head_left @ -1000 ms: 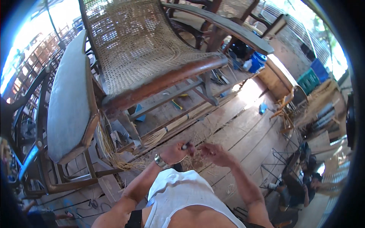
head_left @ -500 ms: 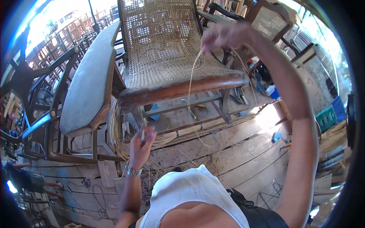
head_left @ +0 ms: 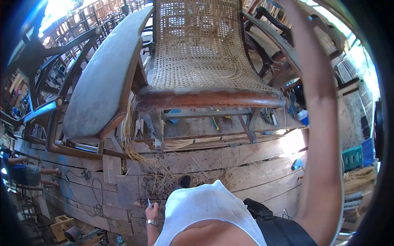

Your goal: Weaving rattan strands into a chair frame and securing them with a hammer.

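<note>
We're stood facing a dark wooden armchair with a pale woven cane seat and back (head_left: 201,53), raised on the rough plank floor (head_left: 246,164) in front of us. Our left hand (head_left: 151,213) is low, near our waist by the white shirt, wrist w/ a metal watch; fingers pinch a thin, light-coloured sliver or small tool (head_left: 149,203), tip pointing up and slightly away from us. Closed grip, narrow. Our right arm (head_left: 316,135) goes straight up along the right of the view, and the hand itself is out past the top edge, so we can't tell its grip.

Key relation: the cane seat lies ahead of and above the left hand, well apart; its long axis runs away from us, front rail (head_left: 209,98) across. Loose pale cane strands (head_left: 135,135) hang at the seat's front-left corner, on the left hand's side, nearer that hand than to the right arm.
</note>
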A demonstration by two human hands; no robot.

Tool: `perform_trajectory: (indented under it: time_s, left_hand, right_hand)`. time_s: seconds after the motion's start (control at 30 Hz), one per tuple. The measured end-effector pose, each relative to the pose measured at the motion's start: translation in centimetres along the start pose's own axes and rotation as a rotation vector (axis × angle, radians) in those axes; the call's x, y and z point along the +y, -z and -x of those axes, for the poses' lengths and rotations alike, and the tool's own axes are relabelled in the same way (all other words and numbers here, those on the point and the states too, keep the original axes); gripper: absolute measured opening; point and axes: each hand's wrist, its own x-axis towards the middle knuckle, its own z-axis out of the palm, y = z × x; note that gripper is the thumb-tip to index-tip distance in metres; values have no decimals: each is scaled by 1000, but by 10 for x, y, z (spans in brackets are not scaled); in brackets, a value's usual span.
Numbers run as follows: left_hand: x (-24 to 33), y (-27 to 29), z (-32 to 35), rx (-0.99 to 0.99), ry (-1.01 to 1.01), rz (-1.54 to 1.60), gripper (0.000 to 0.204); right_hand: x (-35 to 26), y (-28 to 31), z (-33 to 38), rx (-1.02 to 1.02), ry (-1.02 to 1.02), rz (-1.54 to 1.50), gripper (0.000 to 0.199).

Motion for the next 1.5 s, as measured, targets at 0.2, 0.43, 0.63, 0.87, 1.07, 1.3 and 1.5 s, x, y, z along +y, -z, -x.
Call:
perform_trajectory:
  time_s: [0.2,0.43,0.63,0.87,1.07,1.3,1.5]
  left_hand:
    - [-36,5,18,-83,45,-202,36]
    - [-44,30,-33,-181,132,-137,30]
    - [33,30,-81,-181,-20,-382,32]
    - [81,46,-117,-104,-211,-514,26]
    - [112,38,-129,-121,-363,-314,23]
    - [168,3,-278,46,-622,-134,18]
    - [234,-19,-310,80,-457,-372,26]
  right_hand:
    - [-61,-62,252,-1074,-603,102,33]
    - [-128,-39,297,-976,-670,98,30]
    - [-146,-23,308,-617,-277,225,36]
    - [-278,36,325,-448,-511,136,22]
    - [-370,99,512,-1284,-907,-110,22]
    - [-560,257,746,-1554,-1364,9,29]
    - [-739,361,749,-1117,-1906,486,31]
